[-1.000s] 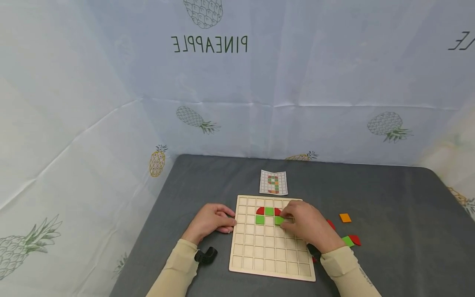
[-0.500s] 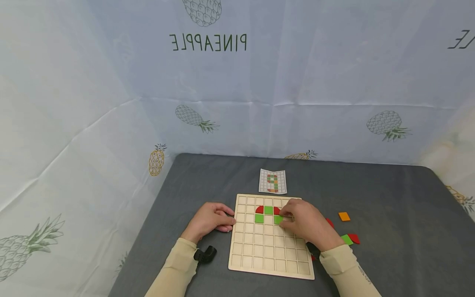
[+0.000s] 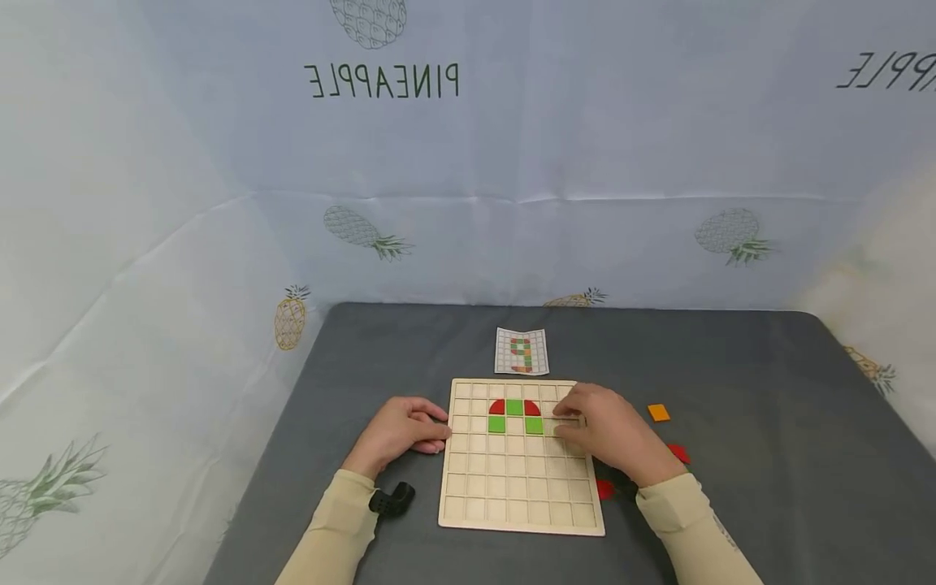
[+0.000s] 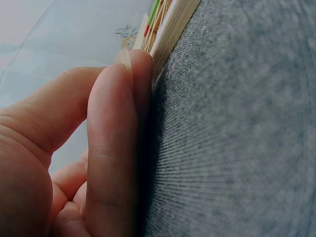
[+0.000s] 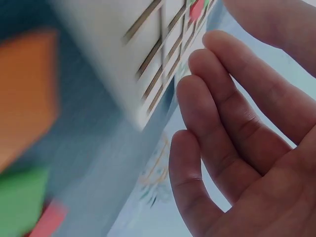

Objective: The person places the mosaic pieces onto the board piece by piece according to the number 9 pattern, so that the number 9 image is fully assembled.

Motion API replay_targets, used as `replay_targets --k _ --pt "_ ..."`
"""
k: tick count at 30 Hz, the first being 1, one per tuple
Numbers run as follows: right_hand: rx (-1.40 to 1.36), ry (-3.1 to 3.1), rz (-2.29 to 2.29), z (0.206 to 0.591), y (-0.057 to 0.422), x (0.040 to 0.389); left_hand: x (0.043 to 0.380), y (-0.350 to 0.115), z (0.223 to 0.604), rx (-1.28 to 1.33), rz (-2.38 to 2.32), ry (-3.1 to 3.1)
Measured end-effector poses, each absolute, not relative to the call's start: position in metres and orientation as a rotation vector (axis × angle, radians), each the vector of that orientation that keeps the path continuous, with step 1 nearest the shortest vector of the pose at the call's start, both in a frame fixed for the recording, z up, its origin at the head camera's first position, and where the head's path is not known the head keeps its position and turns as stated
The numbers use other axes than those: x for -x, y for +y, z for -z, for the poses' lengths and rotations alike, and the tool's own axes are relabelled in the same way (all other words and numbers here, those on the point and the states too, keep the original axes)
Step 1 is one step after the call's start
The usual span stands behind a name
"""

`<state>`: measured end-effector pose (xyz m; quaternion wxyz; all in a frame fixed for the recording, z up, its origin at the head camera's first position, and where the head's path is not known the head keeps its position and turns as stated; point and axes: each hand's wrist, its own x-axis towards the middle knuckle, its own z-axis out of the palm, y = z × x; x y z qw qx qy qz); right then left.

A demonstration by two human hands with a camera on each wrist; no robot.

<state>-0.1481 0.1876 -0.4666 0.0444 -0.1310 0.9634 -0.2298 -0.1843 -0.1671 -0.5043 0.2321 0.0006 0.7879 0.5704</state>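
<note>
My left hand rests beside the left edge of the board, its fingers loosely bent and their tips at the wooden rim; it grips no tile. My right hand is over the upper right part of the board, thumb and fingers spread apart and gently curved, with nothing held between them. I can't tell from here whether any of its fingertips touch the wood.

The board lies flat on the grey surface between my hands. In its second row from the far edge I see a rounded red tile, a green tile and another rounded red tile, side by side. One row nearer me, two more green tiles sit under the red ones, with one wooden cell between them.

Just past the far edge lies a card printed with a grid and a red, green and orange figure. Loose on my right are an orange tile, a red piece beyond my wrist, and another red piece right by the board's right edge.
</note>
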Motion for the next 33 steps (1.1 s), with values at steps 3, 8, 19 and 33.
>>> replay_targets --k 3,8,19,33 --pt "0.376 2.946 0.701 0.465 0.209 0.142 0.185 -0.172 0.503 0.015 -1.577 2.175" --pt "0.317 2.979 0.706 0.466 0.251 0.129 0.183 -0.183 0.501 0.037 -1.575 2.201" --pt "0.233 2.96 0.702 0.476 0.307 0.106 0.181 -0.193 0.504 0.057 -1.579 2.174" --pt "0.126 2.958 0.678 0.481 0.34 0.088 0.184 -0.168 0.503 0.022 -1.571 2.164"
